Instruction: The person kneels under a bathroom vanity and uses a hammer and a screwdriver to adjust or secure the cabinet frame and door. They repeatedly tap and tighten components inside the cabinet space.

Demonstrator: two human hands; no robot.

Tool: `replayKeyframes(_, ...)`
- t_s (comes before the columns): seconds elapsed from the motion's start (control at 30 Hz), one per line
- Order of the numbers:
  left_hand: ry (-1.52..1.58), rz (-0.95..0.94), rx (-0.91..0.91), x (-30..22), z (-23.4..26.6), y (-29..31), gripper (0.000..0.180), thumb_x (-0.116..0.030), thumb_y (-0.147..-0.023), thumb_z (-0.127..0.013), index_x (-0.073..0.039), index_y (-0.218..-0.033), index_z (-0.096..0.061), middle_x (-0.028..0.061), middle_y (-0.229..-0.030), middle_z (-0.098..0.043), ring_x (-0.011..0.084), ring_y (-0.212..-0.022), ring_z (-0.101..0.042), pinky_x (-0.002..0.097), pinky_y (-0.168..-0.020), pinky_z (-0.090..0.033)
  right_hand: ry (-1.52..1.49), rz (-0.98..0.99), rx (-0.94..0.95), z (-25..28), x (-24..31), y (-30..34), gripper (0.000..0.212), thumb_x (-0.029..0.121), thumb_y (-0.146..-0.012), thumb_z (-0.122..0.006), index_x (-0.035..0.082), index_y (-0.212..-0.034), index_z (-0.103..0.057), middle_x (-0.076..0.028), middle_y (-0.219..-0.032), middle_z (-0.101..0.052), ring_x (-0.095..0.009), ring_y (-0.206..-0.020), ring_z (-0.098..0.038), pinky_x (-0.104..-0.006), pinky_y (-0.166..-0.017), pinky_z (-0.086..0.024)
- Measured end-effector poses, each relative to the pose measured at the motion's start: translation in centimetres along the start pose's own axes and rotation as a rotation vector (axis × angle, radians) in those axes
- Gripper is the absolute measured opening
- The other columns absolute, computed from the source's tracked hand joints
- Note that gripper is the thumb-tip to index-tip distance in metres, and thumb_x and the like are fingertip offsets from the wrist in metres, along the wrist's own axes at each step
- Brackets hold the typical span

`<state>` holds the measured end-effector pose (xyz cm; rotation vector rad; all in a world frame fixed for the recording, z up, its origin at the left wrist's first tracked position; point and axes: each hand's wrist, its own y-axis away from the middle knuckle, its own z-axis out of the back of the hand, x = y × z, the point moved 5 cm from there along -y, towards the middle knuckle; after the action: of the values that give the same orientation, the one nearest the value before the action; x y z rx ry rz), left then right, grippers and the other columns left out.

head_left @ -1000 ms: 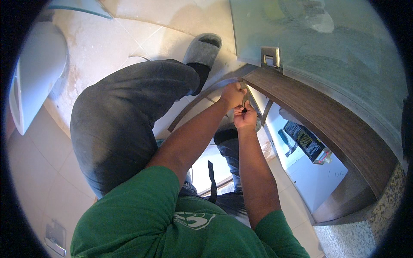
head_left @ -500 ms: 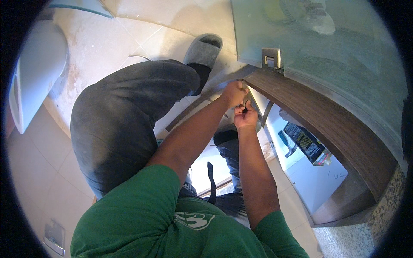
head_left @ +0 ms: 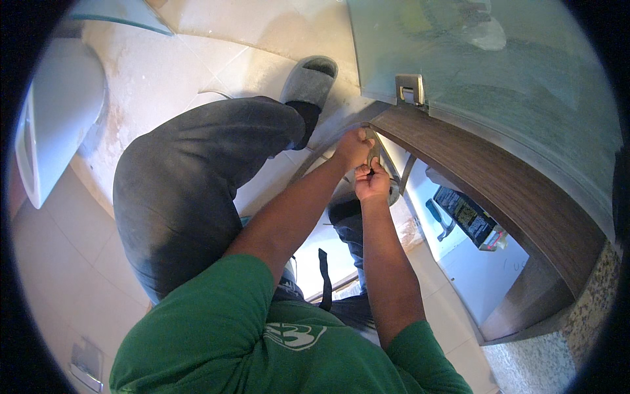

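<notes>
Metal tool [head_left: 374, 150] at the cabinet's wooden edge [head_left: 485, 177].
We grip it with both hands: left hand [head_left: 352, 148] closed around its top, right hand [head_left: 372, 182] clasped just below.

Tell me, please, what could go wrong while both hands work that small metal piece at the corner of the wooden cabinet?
The left hand and right hand crowd one thin metal piece, so a slip could pinch a finger or knock knuckles on the cabinet edge. The glass panel sits just above on its metal clip; a jolt might stress it. The crouch on the tile floor in a loose slipper may be unsteady.
</notes>
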<state>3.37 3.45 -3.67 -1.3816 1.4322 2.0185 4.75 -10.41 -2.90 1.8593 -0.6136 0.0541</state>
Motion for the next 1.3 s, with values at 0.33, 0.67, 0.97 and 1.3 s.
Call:
replayKeyframes(0.33, -0.159, -0.063, 0.062, -0.9, 0.5, -0.3, 0.033, -0.030, -0.089, -0.064, 0.002, -0.096, -0.066, 0.0277, -0.095, -0.067, 0.0440, -0.095, -0.065, 0.0478, -0.085, -0.052, 0.007, 0.024, -0.060, -0.6, 0.2, -0.2, 0.015, 0.013, -0.094, -0.064, 0.002, -0.104, -0.062, -0.009, -0.085, -0.067, -0.015, -0.058, -0.053, -0.0251, -0.055, -0.046)
replayKeyframes(0.67, -0.145, -0.133, 0.020, -1.6, 0.7, -0.9, 0.027, -0.025, -0.085, -0.069, 0.002, -0.088, -0.066, 0.0233, -0.084, -0.068, 0.0392, -0.082, -0.068, 0.0442, -0.073, -0.053, -0.016, 0.030, -0.133, -1.1, 0.2, -0.2, 0.011, 0.013, -0.096, -0.059, 0.004, -0.101, -0.061, -0.008, -0.081, -0.064, -0.014, -0.059, -0.052, -0.0240, -0.054, -0.044)
replayKeyframes(0.97, -0.517, -0.510, 0.018, -1.4, -0.1, -1.9, 0.026, -0.024, -0.085, -0.067, 0.002, -0.087, -0.065, 0.0234, -0.081, -0.067, 0.0387, -0.078, -0.067, 0.0450, -0.072, -0.053, -0.026, -0.005, -0.144, -1.8, 0.0, 0.0, 0.011, 0.015, -0.097, -0.058, 0.004, -0.099, -0.061, -0.007, -0.080, -0.063, -0.014, -0.058, -0.049, -0.0253, -0.053, -0.041)
replayKeyframes(1.3, -0.093, -0.040, 0.086, -2.0, 1.1, -0.8, 0.030, -0.029, -0.086, -0.064, 0.001, -0.088, -0.066, 0.0260, -0.086, -0.067, 0.0421, -0.084, -0.066, 0.0462, -0.075, -0.053, -0.008, 0.011, -0.089, -1.1, -0.1, -0.2, 0.010, 0.014, -0.094, -0.062, 0.004, -0.098, -0.060, -0.008, -0.080, -0.063, -0.014, -0.057, -0.052, -0.0258, -0.052, -0.043)
